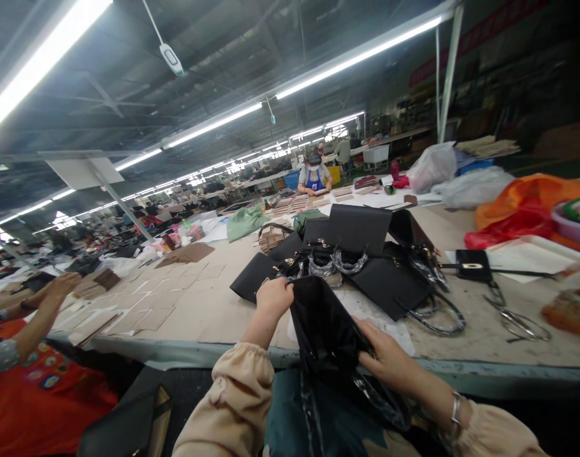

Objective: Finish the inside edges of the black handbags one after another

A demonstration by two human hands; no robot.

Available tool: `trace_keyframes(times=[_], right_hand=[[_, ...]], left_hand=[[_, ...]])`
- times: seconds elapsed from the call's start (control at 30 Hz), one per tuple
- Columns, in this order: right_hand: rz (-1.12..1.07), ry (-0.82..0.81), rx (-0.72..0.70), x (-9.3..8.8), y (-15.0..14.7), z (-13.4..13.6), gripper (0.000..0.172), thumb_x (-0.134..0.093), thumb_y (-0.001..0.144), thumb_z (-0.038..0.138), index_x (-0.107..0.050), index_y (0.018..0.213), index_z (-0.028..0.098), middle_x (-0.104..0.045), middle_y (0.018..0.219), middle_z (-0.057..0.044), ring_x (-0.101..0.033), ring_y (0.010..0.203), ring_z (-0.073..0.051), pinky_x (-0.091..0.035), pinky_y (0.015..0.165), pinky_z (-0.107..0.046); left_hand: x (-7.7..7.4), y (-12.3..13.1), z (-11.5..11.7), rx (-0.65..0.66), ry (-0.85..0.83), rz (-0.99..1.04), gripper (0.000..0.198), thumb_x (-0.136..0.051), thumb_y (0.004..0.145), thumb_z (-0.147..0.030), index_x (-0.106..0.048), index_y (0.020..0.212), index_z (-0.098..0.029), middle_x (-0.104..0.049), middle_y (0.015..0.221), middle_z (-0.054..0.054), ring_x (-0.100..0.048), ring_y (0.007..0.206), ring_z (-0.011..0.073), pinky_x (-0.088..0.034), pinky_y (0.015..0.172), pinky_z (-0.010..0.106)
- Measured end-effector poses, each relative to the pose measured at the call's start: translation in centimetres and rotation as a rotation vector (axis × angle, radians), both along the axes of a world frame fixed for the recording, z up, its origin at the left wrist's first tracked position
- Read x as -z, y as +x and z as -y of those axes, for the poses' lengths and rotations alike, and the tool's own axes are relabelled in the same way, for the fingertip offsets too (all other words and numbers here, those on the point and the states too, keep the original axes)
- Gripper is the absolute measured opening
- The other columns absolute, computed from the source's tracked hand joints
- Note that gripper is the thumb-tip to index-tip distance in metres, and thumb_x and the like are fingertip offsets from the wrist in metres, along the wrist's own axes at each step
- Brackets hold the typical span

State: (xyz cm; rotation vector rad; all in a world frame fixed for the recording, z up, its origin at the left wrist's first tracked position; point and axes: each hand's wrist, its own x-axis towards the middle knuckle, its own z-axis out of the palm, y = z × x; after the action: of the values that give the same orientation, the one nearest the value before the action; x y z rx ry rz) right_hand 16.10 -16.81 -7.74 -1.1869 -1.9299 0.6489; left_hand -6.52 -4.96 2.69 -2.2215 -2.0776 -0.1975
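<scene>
A black handbag is held open toward me over my lap, its dark inside showing. My left hand is closed on the upper left corner of its rim. On the other side my right hand grips the right edge, thumb over the rim. Plastic-wrapped handles hang down at the bag's lower right. Just beyond, on the table, lies a pile of black handbags with plastic-wrapped handles and gold-coloured fittings.
Scissors and a small black strap piece lie to the right on the table. Brown panels are spread at left, near a co-worker's arms. Another black bag sits low at left. Another person works across the table.
</scene>
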Motion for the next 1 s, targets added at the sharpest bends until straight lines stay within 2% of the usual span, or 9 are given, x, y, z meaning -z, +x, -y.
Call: trace_keyframes(times=[0.13,0.4,0.53,0.67,0.77,0.83,0.9,0.97,1.0], right_hand=[[-0.008,0.005,-0.002,0.0,0.1,0.1,0.072,-0.046,0.069,0.01,-0.035,0.14,0.017,-0.049,0.132,-0.011,-0.046,0.12,-0.024,-0.037,0.102,-0.041],[-0.003,-0.037,0.022,1.0,-0.2,0.0,0.073,-0.047,0.072,0.013,-0.029,0.142,0.017,-0.044,0.138,-0.012,-0.041,0.126,-0.026,-0.032,0.106,-0.046],[-0.096,-0.207,0.045,1.3,-0.4,0.7,0.076,-0.052,0.078,0.025,-0.02,0.145,0.017,-0.037,0.142,-0.013,-0.038,0.128,-0.027,-0.031,0.106,-0.046],[-0.282,-0.482,0.048,1.8,-0.4,1.8,0.083,-0.057,0.078,0.036,-0.013,0.146,0.021,-0.041,0.139,-0.015,-0.062,0.095,-0.023,-0.046,0.088,-0.042],[-0.465,-0.626,0.158,2.9,-0.8,2.9,0.091,-0.059,0.076,0.046,-0.007,0.147,0.024,-0.042,0.137,-0.016,-0.065,0.077,-0.018,-0.051,0.075,-0.038],[-0.614,-0.758,0.192,3.7,-1.4,3.9,0.092,-0.058,0.076,0.053,-0.007,0.146,0.024,-0.055,0.121,-0.014,-0.064,0.066,-0.016,-0.051,0.06,-0.031],[-0.691,-0.891,0.102,4.1,-1.8,4.7,0.084,-0.055,0.076,0.059,-0.023,0.144,0.021,-0.065,0.088,-0.008,-0.057,0.05,-0.013,-0.042,0.045,-0.024],[-0.68,-0.952,-0.007,3.7,-2.0,5.0,0.074,-0.055,0.075,0.062,-0.045,0.132,0.016,-0.059,0.061,-0.001,-0.046,0.041,-0.01,-0.032,0.038,-0.02],[-0.664,-0.95,-0.037,3.0,-2.0,5.0,0.069,-0.056,0.074,0.062,-0.052,0.126,0.016,-0.055,0.055,0.0,-0.043,0.04,-0.009,-0.029,0.038,-0.019]], left_hand=[[0.4,0.3,-0.7,-0.013,0.037,-0.04,0.033,-0.039,0.084,-0.029,-0.069,0.088,-0.016,-0.068,0.091,0.014,-0.063,0.091,0.026,-0.047,0.078,0.034],[1.5,-0.2,-0.7,-0.031,0.094,-0.028,0.033,-0.037,0.084,-0.027,-0.067,0.09,-0.014,-0.068,0.089,0.013,-0.063,0.089,0.0263,-0.047,0.076,0.034],[1.6,-0.6,-0.7,-0.044,0.08,0.001,0.033,-0.037,0.086,-0.028,-0.066,0.093,-0.014,-0.067,0.091,0.013,-0.063,0.09,0.0259,-0.047,0.077,0.034],[1.9,-1.5,-0.8,-0.046,0.025,0.05,0.036,-0.038,0.087,-0.037,-0.067,0.092,-0.016,-0.068,0.092,0.012,-0.063,0.091,0.0247,-0.047,0.078,0.033],[2.2,-2.5,-0.9,-0.039,-0.028,0.104,0.034,-0.045,0.084,-0.043,-0.069,0.084,-0.018,-0.069,0.092,0.011,-0.063,0.091,0.0243,-0.047,0.079,0.032],[2.5,-3.3,-1.0,-0.052,-0.043,0.15,0.032,-0.046,0.083,-0.041,-0.069,0.082,-0.019,-0.069,0.093,0.011,-0.063,0.093,0.0244,-0.046,0.079,0.032],[2.6,-4.0,-1.1,-0.077,-0.049,0.207,0.03,-0.046,0.083,-0.038,-0.069,0.081,-0.019,-0.069,0.094,0.01,-0.062,0.094,0.0241,-0.046,0.081,0.032],[2.8,-4.7,-1.2,-0.105,-0.048,0.278,0.026,-0.049,0.081,-0.035,-0.069,0.078,-0.019,-0.069,0.095,0.01,-0.061,0.096,0.0237,-0.045,0.082,0.031],[2.9,-5.0,-1.2,-0.12,-0.044,0.32,0.025,-0.05,0.081,-0.034,-0.069,0.076,-0.019,-0.069,0.095,0.01,-0.061,0.098,0.0235,-0.044,0.084,0.03]])
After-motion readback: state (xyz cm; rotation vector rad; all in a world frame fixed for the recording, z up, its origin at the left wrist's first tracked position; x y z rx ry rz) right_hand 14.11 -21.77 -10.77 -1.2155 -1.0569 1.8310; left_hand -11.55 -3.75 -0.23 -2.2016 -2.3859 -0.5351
